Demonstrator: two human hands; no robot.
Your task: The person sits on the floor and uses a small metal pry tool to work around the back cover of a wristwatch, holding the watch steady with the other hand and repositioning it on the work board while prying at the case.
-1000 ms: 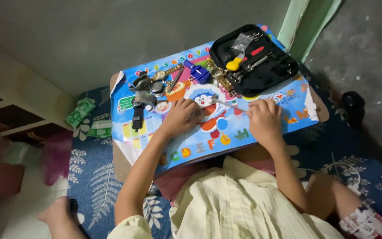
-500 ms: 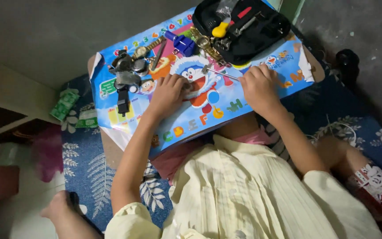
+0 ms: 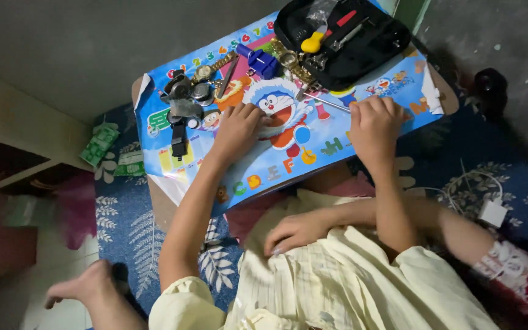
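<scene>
My left hand [image 3: 236, 131] rests on a colourful cartoon mat [image 3: 313, 156] that covers a low table, fingers slightly spread and holding nothing. It lies just right of a pile of wristwatches [image 3: 184, 98] and a black strap [image 3: 179, 137]. My right hand [image 3: 374, 125] also rests on the mat with fingertips bent down and nothing visible in it. It sits beside a thin metal rod [image 3: 325, 101]. A black tool case [image 3: 386, 46] stands open at the far edge, with a yellow-handled tool [image 3: 311, 43] inside.
A blue watch tool [image 3: 263, 61] and gold bracelets [image 3: 215, 66] lie near the case. Another person's hand [image 3: 294, 232], with a floral sleeve [image 3: 514, 275], rests on the yellow shirt. Green packets [image 3: 100, 143], a white charger [image 3: 493, 212] and a bare foot [image 3: 87, 287] are on the floor.
The view has shifted so the table sits higher and nearer. Both hands stay on the mat, fingers more bent. Another person's hand has come into view on the yellow shirt.
</scene>
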